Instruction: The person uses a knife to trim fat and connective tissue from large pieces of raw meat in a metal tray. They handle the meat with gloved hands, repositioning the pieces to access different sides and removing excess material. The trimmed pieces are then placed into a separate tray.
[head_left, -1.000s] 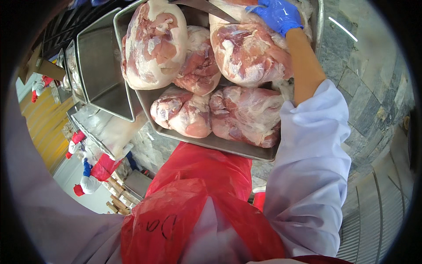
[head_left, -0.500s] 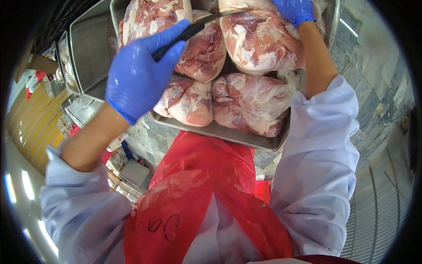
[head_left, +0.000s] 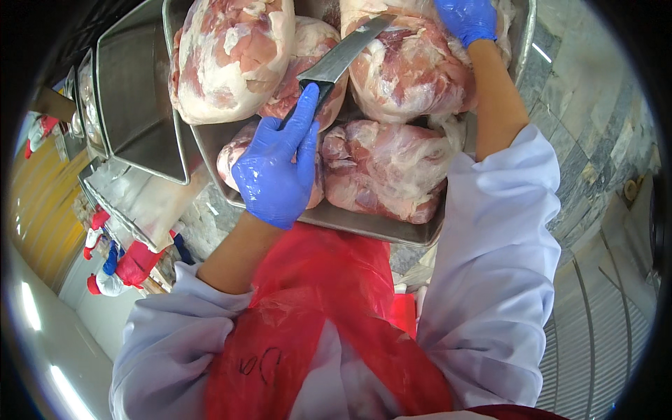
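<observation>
My left hand [head_left: 278,162], in a blue glove, is closed round the black-handled knife [head_left: 346,54], index finger along it; the blade reaches over the upper right piece of raw meat [head_left: 404,69]. My right hand [head_left: 466,19], also gloved, lies on that piece at the top edge, its fingertips largely out of view. A large fat-covered piece [head_left: 231,56] is at upper left, with a redder one [head_left: 285,82] beside it. A pale lower piece [head_left: 378,175] and a smaller one [head_left: 231,161], partly behind my left hand, share the metal tray [head_left: 381,236].
An empty metal tray [head_left: 140,98] stands at the left among other trays. Further left is a lower cart or table [head_left: 140,196] with clear sheeting, and co-workers [head_left: 133,266] in red aprons. Tiled floor [head_left: 581,126] and grey grating [head_left: 595,329] lie at the right.
My left hand came into view from the lower left with the knife, then moved right and down, turning the blade more steeply. My right hand stays on the upper right meat.
</observation>
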Demonstrator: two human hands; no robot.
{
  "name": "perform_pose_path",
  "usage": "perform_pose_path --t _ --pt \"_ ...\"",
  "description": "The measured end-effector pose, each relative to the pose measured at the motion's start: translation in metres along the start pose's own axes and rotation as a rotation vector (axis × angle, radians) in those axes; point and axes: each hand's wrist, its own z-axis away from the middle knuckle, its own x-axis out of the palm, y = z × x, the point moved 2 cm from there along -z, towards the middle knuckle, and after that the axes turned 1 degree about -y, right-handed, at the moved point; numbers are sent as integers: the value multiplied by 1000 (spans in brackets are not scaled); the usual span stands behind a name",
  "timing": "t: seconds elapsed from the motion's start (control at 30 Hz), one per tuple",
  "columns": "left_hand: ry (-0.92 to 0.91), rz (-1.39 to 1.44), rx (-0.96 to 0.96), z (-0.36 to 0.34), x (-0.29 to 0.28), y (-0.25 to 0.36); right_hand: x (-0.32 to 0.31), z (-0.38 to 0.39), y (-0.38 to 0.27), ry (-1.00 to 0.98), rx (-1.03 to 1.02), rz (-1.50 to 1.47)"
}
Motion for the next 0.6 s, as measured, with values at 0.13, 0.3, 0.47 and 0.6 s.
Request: perform_pose_path --t 0.13,0.3,0.47,0.6 --pt "-154 -167 -9 -9 -15 2 -7 -1 -6 -9 211 -70" --pt "-573 194 258 -127 -71 -33 -18 -2 -3 25 394 -206" --pt "-972 -33 36 -231 -102 -10 -16 -3 -8 10 403 -212" --pt "-1049 65 -141 -250 -86 -11 -10 2 -3 45 268 -88"
